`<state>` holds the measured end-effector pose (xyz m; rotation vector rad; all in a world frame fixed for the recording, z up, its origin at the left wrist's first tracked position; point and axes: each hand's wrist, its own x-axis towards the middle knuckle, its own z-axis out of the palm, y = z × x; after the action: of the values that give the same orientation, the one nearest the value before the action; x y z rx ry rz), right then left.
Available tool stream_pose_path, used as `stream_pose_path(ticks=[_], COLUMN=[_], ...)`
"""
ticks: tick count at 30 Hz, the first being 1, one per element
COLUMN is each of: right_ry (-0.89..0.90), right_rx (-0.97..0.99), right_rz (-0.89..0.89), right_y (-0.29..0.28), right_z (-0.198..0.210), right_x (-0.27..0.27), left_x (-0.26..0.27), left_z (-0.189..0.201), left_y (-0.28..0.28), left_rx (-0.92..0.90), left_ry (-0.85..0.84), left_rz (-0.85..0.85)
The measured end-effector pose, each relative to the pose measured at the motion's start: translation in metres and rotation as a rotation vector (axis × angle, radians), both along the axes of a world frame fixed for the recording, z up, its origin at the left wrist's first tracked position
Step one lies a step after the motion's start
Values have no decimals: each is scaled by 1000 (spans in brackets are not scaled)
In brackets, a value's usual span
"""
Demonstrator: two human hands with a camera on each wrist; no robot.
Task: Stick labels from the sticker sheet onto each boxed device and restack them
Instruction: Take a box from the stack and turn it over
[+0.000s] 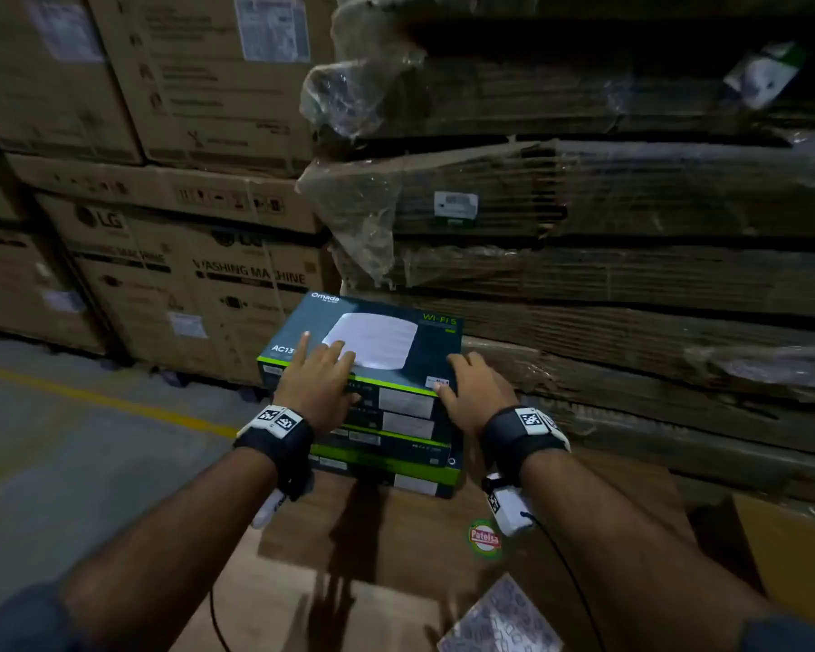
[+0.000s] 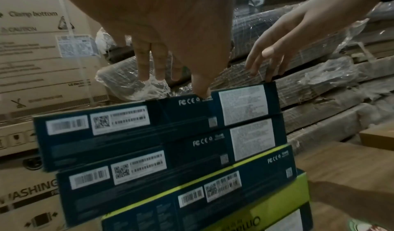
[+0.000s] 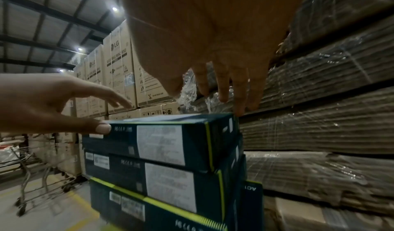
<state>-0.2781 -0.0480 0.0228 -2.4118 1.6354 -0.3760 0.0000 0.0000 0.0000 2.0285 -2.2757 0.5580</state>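
Several dark teal and green boxed devices form a stack point(image 1: 396, 440) on a brown carton point(image 1: 396, 548). My left hand point(image 1: 318, 369) lies flat with straight fingers on the top box point(image 1: 396, 322), its thumb at the front edge. My right hand point(image 1: 476, 383) touches that box's front right corner, next to a small label point(image 1: 437, 382). The left wrist view shows my left hand point(image 2: 170, 41) above the top box point(image 2: 181, 116) and my right hand point(image 2: 277, 46) at its far corner. In the right wrist view my right hand's fingertips point(image 3: 239, 111) meet the box edge point(image 3: 162, 142). The sticker sheet point(image 1: 499, 618) lies on the carton near me.
LG washing machine cartons point(image 1: 184, 275) are piled at the left. Plastic-wrapped bundles of flat cardboard point(image 1: 631, 275) rise at the right, close behind the stack. A yellow line point(image 1: 90, 397) crosses the grey floor. A wire trolley point(image 3: 32, 175) stands further left.
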Motion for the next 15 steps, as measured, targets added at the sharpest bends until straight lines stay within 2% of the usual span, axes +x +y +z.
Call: stream_pose_path(ticks=[5, 15], right_ry=[42, 27], right_rx=[155, 40], right_rz=[17, 1], right_y=[0, 7], right_z=[-34, -56], right_x=[14, 21], left_x=[-7, -19], left_z=[-23, -50], left_y=[-10, -11], left_rx=[74, 101], left_ry=[-142, -86], left_rz=[-59, 65])
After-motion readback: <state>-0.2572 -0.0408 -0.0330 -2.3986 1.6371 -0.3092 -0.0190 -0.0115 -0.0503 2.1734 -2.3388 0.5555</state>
